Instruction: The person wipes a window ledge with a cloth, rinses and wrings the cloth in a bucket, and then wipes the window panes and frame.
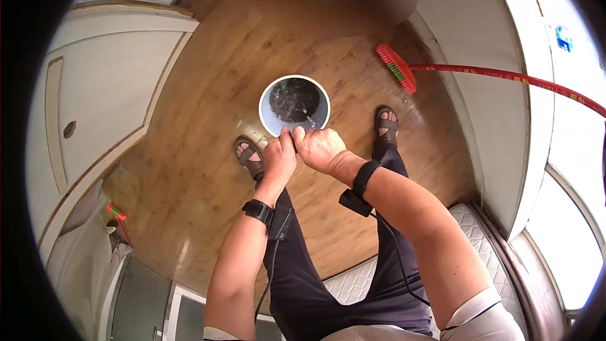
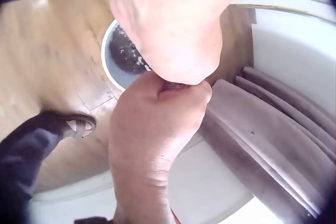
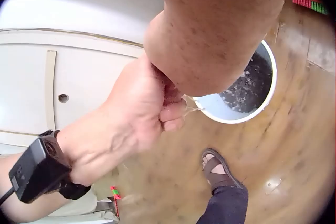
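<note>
Both hands are curled into fists pressed together over the near rim of a white bucket (image 1: pixel 294 77). My left hand (image 1: pixel 280 159) and right hand (image 1: pixel 320 148) meet at the thumbs, gripping between them a small dark wet thing (image 2: pixel 176 85) almost wholly hidden by the fingers; its kind I cannot tell. Thin strands of water (image 3: pixel 193 107) run off beneath the fingers beside the bucket's rim in the right wrist view. Dark, cloudy water (image 1: pixel 295 98) with pale foam lies in the bucket, which stands upright on the floor between the feet.
A red broom (image 1: pixel 396 68) with green bristles leans at the right, its long handle (image 1: pixel 492 72) reaching outward. Sandalled feet (image 1: pixel 251 156) flank the bucket. A white cabinet (image 1: pixel 113 88) stands left, a mattress edge (image 1: pixel 353 281) behind the legs, and a second red-green brush (image 1: pixel 117 212) at lower left.
</note>
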### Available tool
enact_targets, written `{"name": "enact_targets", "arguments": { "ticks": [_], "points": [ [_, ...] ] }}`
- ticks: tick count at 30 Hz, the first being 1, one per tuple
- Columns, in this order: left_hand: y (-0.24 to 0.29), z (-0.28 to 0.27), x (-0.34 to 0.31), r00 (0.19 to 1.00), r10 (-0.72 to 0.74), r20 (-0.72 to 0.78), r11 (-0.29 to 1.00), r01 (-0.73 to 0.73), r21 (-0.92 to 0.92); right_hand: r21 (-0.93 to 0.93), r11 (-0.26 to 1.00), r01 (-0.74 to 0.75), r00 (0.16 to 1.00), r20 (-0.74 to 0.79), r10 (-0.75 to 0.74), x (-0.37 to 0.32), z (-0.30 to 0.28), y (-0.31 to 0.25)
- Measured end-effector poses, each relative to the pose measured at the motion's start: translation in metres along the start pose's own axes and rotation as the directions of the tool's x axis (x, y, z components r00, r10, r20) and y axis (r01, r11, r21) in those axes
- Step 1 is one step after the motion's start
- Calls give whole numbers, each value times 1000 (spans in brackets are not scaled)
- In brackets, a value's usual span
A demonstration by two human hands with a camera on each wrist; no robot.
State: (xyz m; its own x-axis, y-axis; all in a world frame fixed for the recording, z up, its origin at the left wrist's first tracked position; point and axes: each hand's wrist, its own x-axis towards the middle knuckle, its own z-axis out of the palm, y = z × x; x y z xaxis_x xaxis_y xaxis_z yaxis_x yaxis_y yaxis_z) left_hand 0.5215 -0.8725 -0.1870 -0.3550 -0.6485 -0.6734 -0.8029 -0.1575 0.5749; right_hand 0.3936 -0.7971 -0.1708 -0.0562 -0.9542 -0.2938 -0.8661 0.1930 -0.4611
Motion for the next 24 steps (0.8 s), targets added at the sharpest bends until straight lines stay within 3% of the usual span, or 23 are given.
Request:
{"name": "enact_targets", "arguments": {
  "ticks": [1,3,5,7,8,10,11,13,14,16,17,19,22,24],
  "points": [
    [2,1,-1,1000,5,0,1000,-5,5,2,1000,-2,1000,-7,2,-1,0,1],
    [5,2,-3,973,-216,80,947,229,-227,11,1000,24,998,-60,-23,-1,-1,1],
    [-12,12,2,945,-295,142,830,327,-451,-17,999,40,997,-68,-41,-2,-6,1],
    [24,-15,-10,846,-401,351,735,525,-428,-47,997,65,986,-148,-71,-1,-12,-1],
    [20,-18,-11,855,-391,342,745,512,-428,-63,998,30,996,-83,-35,-1,-18,-4],
    [11,-22,-14,766,-440,469,579,641,-504,-54,998,-30,998,-51,27,0,-39,-15],
    [17,-27,-20,778,-429,459,591,626,-509,-40,995,-89,996,0,89,0,-51,-21],
    [46,-44,-37,774,-440,456,443,628,-640,87,955,-282,957,98,274,1,-70,-33],
    [57,-54,-47,830,-424,363,502,549,-668,112,933,-342,938,92,333,-2,-81,-40],
    [64,-71,-61,859,-384,339,553,508,-660,203,883,-424,906,92,413,-7,-102,-56],
    [66,-80,-67,873,-364,324,596,485,-639,247,873,-420,907,90,411,-10,-113,-64],
    [77,-100,-79,853,-292,433,578,518,-630,316,847,-426,904,114,412,-15,-139,-83],
    [113,-126,-109,959,-48,280,665,240,-707,343,862,-372,928,115,354,-24,-180,-118],
    [109,-138,-116,979,64,195,679,100,-727,388,845,-369,929,146,339,-25,-192,-131]
  ]
}}
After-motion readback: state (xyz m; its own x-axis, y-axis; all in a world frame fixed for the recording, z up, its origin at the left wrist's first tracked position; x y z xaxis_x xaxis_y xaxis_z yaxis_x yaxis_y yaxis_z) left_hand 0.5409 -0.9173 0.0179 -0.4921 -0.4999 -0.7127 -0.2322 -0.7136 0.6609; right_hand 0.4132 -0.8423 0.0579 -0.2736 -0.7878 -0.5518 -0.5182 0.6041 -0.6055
